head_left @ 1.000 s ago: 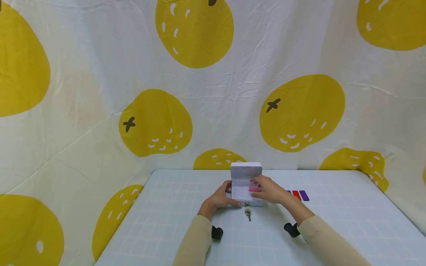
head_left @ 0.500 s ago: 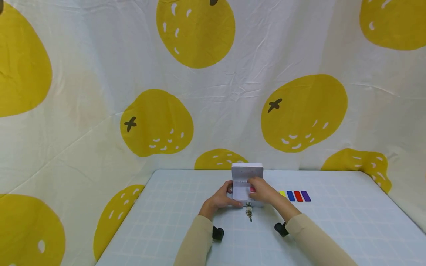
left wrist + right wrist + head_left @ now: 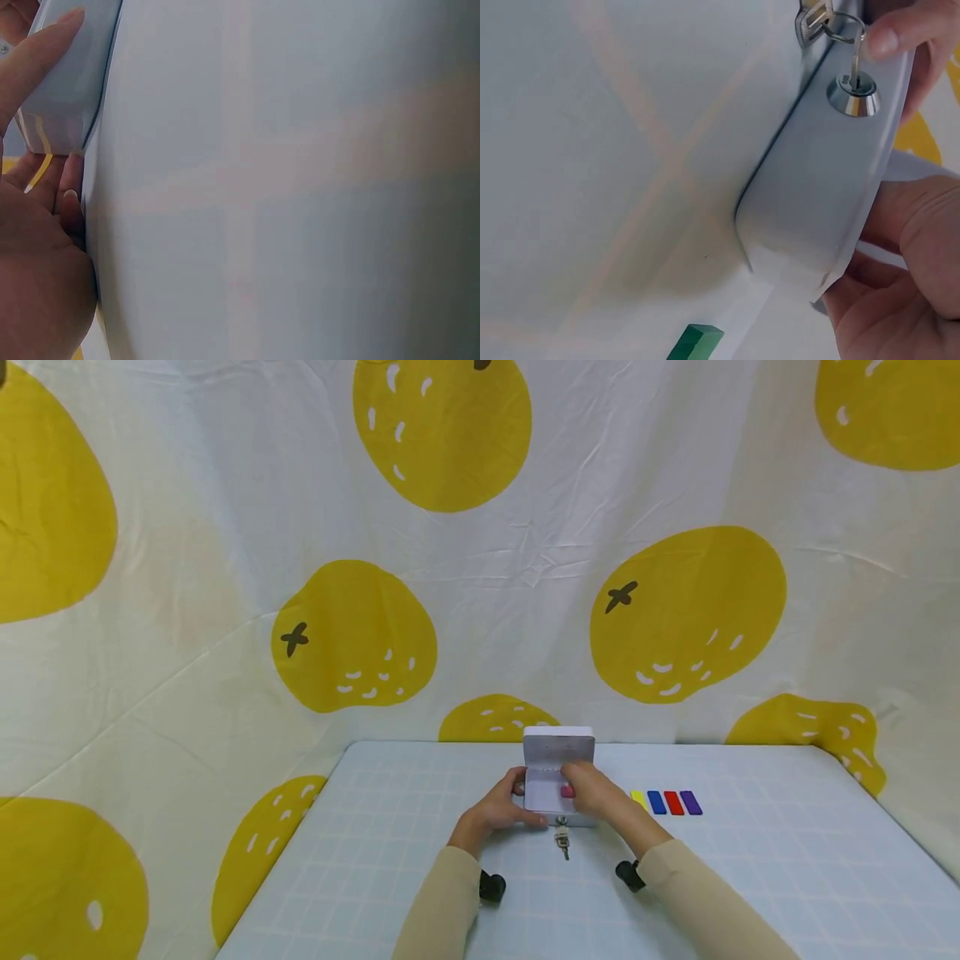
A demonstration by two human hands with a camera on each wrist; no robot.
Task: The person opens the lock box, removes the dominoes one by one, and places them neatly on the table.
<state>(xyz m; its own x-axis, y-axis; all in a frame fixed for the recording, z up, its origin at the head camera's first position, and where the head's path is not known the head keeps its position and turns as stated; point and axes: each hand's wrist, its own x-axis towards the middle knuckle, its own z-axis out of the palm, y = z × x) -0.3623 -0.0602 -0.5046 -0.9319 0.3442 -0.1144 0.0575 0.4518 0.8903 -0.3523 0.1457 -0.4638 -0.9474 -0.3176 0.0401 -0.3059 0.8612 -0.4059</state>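
Observation:
A small white metal cash box [image 3: 543, 795] stands on the table with its lid [image 3: 558, 748] raised. A key sits in its front lock [image 3: 855, 94], and more keys [image 3: 562, 841] hang from the ring. My left hand [image 3: 495, 806] grips the box's left side, thumb along the front and fingers round the far side. My right hand [image 3: 592, 789] reaches over the right rim into the box and pinches a pink block [image 3: 567, 792], mostly covered by the fingers. In the right wrist view, the right hand's fingers [image 3: 870, 289] are partly hidden behind the box wall.
To the right of the box lie yellow [image 3: 638, 797], blue [image 3: 657, 802], red [image 3: 674, 803] and purple [image 3: 691, 802] blocks in a row. A green block [image 3: 696, 343] lies near the box's right end. A fruit-print cloth [image 3: 480, 635] hangs behind the table.
My right hand's spread fingers have closed in around the pink block, and the forearm has swung left, uncovering the yellow block. The left hand keeps its grip on the box.

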